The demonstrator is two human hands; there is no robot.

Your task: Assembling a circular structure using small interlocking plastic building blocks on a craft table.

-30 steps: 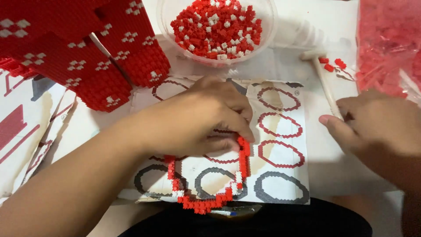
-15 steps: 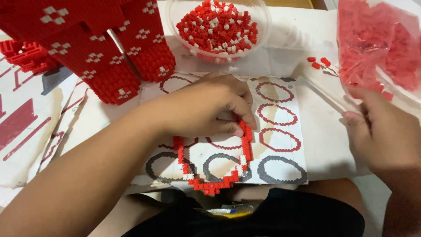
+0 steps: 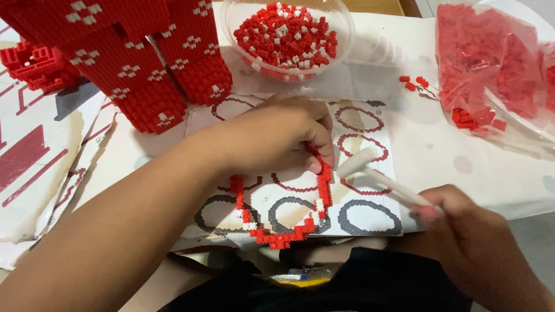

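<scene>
item: ring [image 3: 277,222] of small red and white bricks, part-built, open at its far left. it lay on the sheet [image 3: 370,173] of printed oval layers, near centre.

left hand [image 3: 277,138] pinched the ring's right side, fingers closed on it. right hand [image 3: 462,231] gripped a white tool [image 3: 376,176], tip just beside that pinch.

handling, as judged: hold the ring flat on the sheet and press only at the supported spot, or the thin chain could buckle.

nearby: bowl [image 3: 289,34] of loose bricks, far; bag [image 3: 497,69], right; red model [image 3: 133,58], far left.
</scene>
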